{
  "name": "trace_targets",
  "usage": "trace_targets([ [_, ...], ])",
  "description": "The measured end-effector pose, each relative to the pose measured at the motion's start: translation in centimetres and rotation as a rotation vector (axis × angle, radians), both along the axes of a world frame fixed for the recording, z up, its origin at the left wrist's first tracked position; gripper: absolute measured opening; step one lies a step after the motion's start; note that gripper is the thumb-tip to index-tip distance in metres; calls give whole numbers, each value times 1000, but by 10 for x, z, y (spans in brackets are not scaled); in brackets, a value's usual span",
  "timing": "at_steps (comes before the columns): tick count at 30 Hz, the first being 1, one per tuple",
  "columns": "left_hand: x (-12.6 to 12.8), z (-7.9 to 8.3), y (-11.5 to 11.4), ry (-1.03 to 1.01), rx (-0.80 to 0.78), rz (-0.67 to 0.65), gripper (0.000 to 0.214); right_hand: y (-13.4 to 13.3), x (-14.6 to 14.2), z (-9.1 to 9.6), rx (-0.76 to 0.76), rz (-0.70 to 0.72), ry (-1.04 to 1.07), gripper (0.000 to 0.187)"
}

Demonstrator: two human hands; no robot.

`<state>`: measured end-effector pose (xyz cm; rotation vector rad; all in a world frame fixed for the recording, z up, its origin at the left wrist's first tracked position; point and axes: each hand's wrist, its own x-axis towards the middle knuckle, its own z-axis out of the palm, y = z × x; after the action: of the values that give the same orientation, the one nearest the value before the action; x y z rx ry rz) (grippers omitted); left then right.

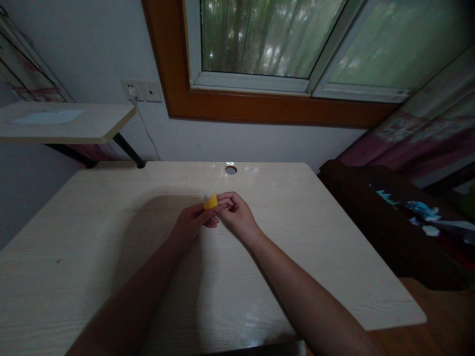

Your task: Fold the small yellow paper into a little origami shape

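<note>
A small yellow folded piece (211, 201), likely paper, is held above the middle of a pale wooden desk (111, 237). My left hand (193, 220) pinches it from below and the left. My right hand (234, 213) pinches its right edge with curled fingers. Both hands meet at the piece, fingertips touching. Both forearms reach in from the bottom of the view.
The desk has a round cable hole (230, 169) near its far edge. A raised shelf (67, 121) stands at the back left, with wall sockets (141, 91) and a cord behind. A window is above. Dark furniture (389, 222) stands to the right.
</note>
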<state>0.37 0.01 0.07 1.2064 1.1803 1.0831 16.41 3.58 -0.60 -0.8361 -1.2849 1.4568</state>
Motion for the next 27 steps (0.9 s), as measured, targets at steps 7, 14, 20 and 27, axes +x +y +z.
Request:
trace_targets([
  [7,2,0,-2,-14,11,12,33,1,-4,-9,30,-48,56,32],
  [14,4,2,-2,-43,0,33,30,-3,-5,-5,-2,-125,53,27],
  [20,5,3,-2,-49,-10,44,30,-2,-6,-5,-7,-136,76,27],
  [27,4,-1,0,-42,-5,65,31,1,-3,0,-64,-130,132,26],
])
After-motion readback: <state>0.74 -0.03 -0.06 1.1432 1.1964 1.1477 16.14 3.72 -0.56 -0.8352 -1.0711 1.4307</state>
